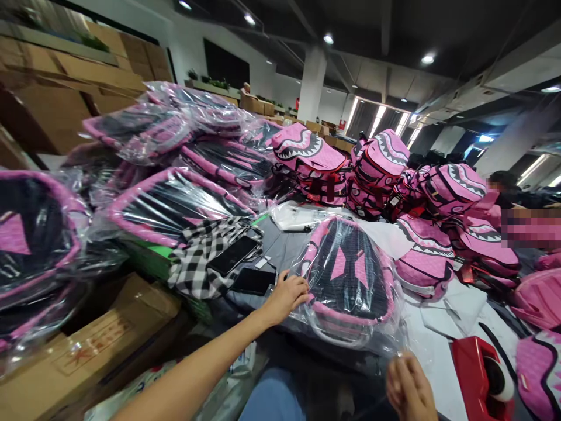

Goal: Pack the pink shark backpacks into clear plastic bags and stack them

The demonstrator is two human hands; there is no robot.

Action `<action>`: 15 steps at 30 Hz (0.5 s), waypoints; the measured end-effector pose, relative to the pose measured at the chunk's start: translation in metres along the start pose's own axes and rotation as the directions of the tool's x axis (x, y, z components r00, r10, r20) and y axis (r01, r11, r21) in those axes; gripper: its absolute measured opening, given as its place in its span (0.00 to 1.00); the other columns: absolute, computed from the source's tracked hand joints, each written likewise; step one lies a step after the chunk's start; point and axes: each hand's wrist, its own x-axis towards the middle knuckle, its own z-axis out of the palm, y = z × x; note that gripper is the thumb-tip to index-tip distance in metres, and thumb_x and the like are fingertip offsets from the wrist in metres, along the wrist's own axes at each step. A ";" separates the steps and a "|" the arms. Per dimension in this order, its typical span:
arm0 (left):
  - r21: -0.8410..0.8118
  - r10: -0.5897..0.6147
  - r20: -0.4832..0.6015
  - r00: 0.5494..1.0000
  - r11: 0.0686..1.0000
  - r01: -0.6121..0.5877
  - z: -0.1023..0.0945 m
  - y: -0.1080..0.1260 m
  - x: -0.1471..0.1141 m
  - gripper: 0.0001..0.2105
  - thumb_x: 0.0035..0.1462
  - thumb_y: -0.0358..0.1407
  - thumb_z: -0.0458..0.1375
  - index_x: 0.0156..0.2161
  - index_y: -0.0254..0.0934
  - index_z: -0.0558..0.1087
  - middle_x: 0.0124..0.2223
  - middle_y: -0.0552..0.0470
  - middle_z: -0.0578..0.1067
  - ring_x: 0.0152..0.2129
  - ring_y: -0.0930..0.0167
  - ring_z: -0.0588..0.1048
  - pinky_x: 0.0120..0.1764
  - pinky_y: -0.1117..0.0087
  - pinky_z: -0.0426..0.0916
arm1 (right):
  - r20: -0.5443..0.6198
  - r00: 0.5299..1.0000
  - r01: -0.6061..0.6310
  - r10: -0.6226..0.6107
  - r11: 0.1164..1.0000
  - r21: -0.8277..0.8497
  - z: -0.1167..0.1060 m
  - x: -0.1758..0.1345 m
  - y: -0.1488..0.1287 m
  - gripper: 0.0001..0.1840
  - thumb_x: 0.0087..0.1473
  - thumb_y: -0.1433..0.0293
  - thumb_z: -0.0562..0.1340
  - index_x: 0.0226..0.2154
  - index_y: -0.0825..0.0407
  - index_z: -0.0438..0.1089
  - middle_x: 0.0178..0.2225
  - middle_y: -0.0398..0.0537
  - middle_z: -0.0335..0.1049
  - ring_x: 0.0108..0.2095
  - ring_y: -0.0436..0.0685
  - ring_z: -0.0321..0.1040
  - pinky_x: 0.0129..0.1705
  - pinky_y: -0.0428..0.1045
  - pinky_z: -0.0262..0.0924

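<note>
A pink and black backpack [346,269] lies back-panel up in front of me, inside a clear plastic bag [337,336]. My left hand [287,297] is at its left edge, fingers curled and closed on the plastic. Below the bag's lower right corner is my right hand [408,383], somewhat blurred, its fingers pinched together; what they hold, if anything, is hidden. Close to my left hand lie a dark phone [253,281] and a second phone [234,255] on a black-and-white checked cloth [193,263].
Several bagged backpacks [175,204] are piled on the left. Unbagged pink backpacks [307,155] with shark-mouth prints stand behind and to the right. A red tape dispenser [475,374] is at the lower right. A cardboard box [96,345] sits lower left. Another person [504,193] is at far right.
</note>
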 end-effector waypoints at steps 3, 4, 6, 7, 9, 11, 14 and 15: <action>0.005 -0.013 -0.013 1.000 1.000 0.013 -0.001 0.003 0.000 0.07 0.67 0.36 0.56 0.38 0.40 0.75 0.44 0.53 0.78 0.46 0.66 0.74 0.63 0.49 0.44 | 0.463 0.864 0.374 -0.196 0.867 -0.329 0.072 0.051 -0.045 0.20 0.62 0.51 0.59 0.29 0.49 0.63 0.24 0.36 0.57 0.24 0.48 0.53 0.27 0.44 0.50; 0.007 -0.017 -0.022 1.000 1.000 0.017 -0.001 0.004 0.000 0.06 0.67 0.35 0.57 0.38 0.40 0.75 0.44 0.53 0.78 0.46 0.66 0.74 0.63 0.49 0.45 | 0.607 0.773 0.495 -0.181 0.771 -0.400 0.092 0.071 -0.057 0.18 0.63 0.53 0.58 0.30 0.49 0.63 0.25 0.37 0.59 0.25 0.48 0.54 0.28 0.45 0.50; 0.016 -0.019 -0.037 0.999 1.000 0.020 -0.001 0.006 0.000 0.05 0.66 0.34 0.58 0.38 0.40 0.75 0.43 0.54 0.79 0.45 0.66 0.75 0.63 0.49 0.46 | 0.770 0.635 0.685 -0.062 0.507 -0.524 0.123 0.110 -0.073 0.13 0.64 0.59 0.59 0.31 0.49 0.65 0.26 0.37 0.63 0.27 0.48 0.58 0.30 0.45 0.49; 0.022 -0.018 -0.041 0.999 1.000 0.019 -0.001 0.007 0.000 0.05 0.66 0.34 0.58 0.38 0.41 0.75 0.43 0.54 0.79 0.44 0.67 0.75 0.63 0.50 0.46 | 0.800 0.600 0.739 0.014 0.374 -0.561 0.133 0.128 -0.076 0.11 0.63 0.61 0.60 0.32 0.49 0.66 0.26 0.37 0.66 0.27 0.49 0.60 0.30 0.46 0.49; 0.035 -0.012 -0.040 0.999 0.999 0.014 -0.001 0.007 0.000 0.05 0.66 0.33 0.57 0.38 0.40 0.75 0.42 0.54 0.78 0.43 0.67 0.75 0.63 0.49 0.47 | 0.797 0.590 0.775 0.126 0.188 -0.604 0.144 0.156 -0.074 0.07 0.61 0.62 0.64 0.34 0.47 0.69 0.27 0.37 0.70 0.28 0.49 0.64 0.30 0.45 0.49; 0.037 -0.013 -0.032 0.999 0.999 0.014 0.000 0.006 0.000 0.05 0.66 0.33 0.56 0.38 0.40 0.75 0.42 0.53 0.78 0.43 0.67 0.75 0.63 0.48 0.46 | 0.767 0.623 0.759 0.154 0.121 -0.640 0.142 0.174 -0.069 0.09 0.59 0.60 0.66 0.37 0.46 0.70 0.28 0.37 0.72 0.29 0.51 0.67 0.30 0.45 0.50; 0.024 -0.003 -0.032 0.999 1.000 0.004 0.000 0.004 0.000 0.06 0.67 0.33 0.56 0.39 0.40 0.75 0.43 0.53 0.78 0.44 0.67 0.74 0.64 0.48 0.46 | 0.693 0.715 0.692 0.094 0.049 -0.720 0.129 0.176 -0.070 0.09 0.59 0.63 0.66 0.40 0.48 0.69 0.35 0.47 0.76 0.36 0.57 0.71 0.35 0.47 0.55; 0.017 0.005 -0.034 0.999 1.000 -0.004 0.000 0.003 0.000 0.06 0.67 0.34 0.56 0.40 0.40 0.75 0.43 0.53 0.78 0.45 0.67 0.74 0.64 0.48 0.46 | 0.674 0.736 0.674 0.059 0.026 -0.739 0.126 0.171 -0.071 0.07 0.60 0.65 0.64 0.40 0.49 0.69 0.38 0.51 0.76 0.39 0.59 0.71 0.38 0.49 0.56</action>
